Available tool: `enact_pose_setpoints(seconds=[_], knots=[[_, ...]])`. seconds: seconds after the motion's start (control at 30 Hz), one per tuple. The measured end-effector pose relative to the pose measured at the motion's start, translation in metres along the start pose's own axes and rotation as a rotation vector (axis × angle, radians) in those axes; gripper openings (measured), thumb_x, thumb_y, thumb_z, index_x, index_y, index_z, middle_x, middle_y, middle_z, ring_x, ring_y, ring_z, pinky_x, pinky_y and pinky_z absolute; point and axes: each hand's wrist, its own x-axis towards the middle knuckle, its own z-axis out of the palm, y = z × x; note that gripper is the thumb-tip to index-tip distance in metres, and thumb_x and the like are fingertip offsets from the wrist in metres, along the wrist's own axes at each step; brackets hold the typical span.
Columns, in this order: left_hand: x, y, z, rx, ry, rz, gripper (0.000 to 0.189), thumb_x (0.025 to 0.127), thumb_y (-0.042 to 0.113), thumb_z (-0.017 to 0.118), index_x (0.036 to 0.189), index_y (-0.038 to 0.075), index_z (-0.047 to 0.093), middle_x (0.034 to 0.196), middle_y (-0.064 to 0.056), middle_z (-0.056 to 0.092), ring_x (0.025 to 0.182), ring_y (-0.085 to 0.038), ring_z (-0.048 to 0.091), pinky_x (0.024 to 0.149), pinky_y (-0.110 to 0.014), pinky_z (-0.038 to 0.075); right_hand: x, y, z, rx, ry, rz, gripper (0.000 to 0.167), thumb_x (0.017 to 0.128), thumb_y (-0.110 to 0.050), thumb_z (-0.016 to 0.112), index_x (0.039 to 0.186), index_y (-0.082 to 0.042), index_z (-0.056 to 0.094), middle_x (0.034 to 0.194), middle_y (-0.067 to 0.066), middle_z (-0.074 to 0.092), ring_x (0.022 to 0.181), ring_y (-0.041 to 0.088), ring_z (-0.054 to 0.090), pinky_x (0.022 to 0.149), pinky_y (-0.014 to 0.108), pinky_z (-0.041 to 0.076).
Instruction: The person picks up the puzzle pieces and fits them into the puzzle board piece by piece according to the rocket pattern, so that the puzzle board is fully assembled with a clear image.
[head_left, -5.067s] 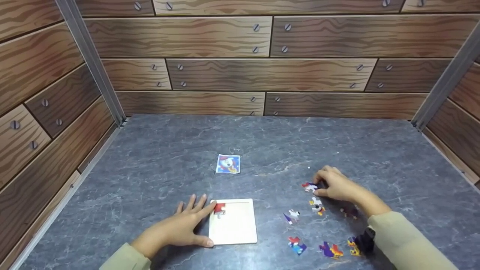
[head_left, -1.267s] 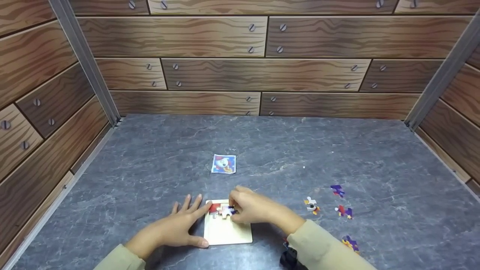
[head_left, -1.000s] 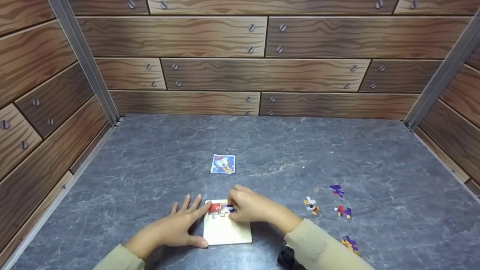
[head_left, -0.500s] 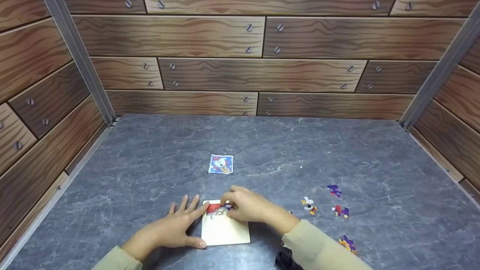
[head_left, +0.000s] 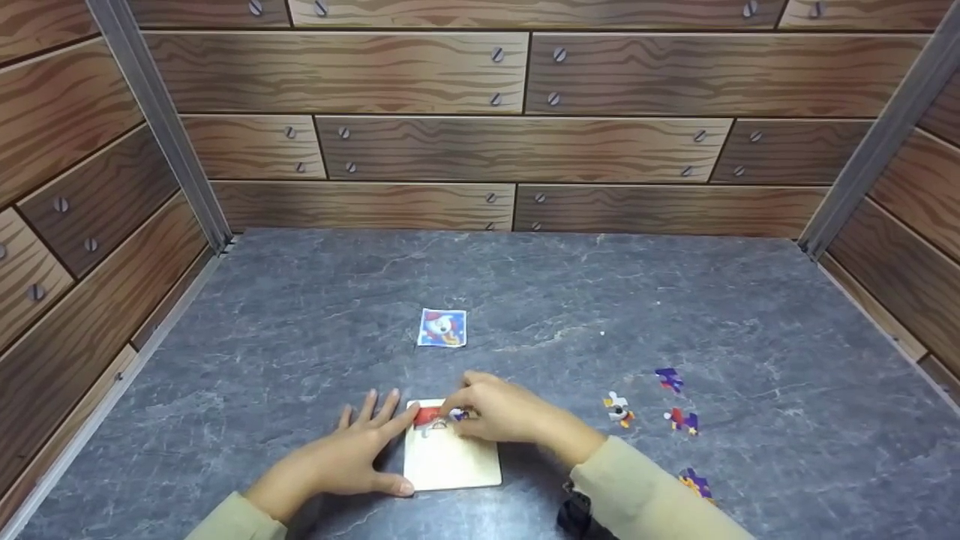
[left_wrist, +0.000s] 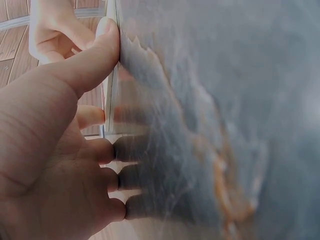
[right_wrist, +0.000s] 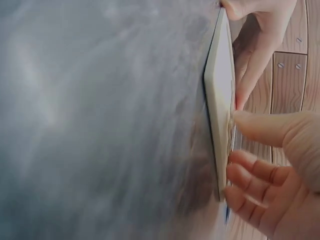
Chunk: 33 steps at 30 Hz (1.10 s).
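A pale wooden puzzle board [head_left: 453, 465] lies on the table, seen edge-on in the right wrist view. Red piece [head_left: 427, 415] fills its upper left corner, with a grey-white part just below. My left hand [head_left: 345, 457] is spread along the left side, index fingertip at the red corner and thumb at the lower left corner. Over the upper part of the board, my right hand [head_left: 499, 409] pinches a white and purple puzzle piece [head_left: 459, 413] between thumb and fingers, low against the board. Its fingers hide much of that piece.
Loose puzzle pieces lie to the right: a white-orange group [head_left: 619, 410], a purple piece [head_left: 669, 379], a red-purple piece [head_left: 681, 421] and a yellow-purple piece [head_left: 697, 484]. A small picture card [head_left: 442, 328] lies beyond the board. The right sleeve [head_left: 652, 487] covers part of the table.
My right hand has come from the loose pieces at the right to the board, bringing a piece. Over the last second its fingers shift slightly left there. The left hand stays on the board's edge.
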Motion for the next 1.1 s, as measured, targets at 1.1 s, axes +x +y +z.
enact_pose_setpoints(seconds=[1.1], knots=[[0.001, -0.001, -0.001, -0.024, -0.027, -0.029, 0.101, 0.072, 0.066, 0.061, 0.150, 0.017, 0.019, 0.152, -0.024, 0.003, 0.134, -0.048, -0.006, 0.097, -0.071, -0.001, -0.079, 0.074, -0.041, 0.234, 0.218, 0.020, 0.025, 0.086, -0.016, 0.067, 0.107, -0.003, 0.066, 0.093, 0.007, 0.066, 0.082, 0.014, 0.061, 0.072, 0.027, 0.051]])
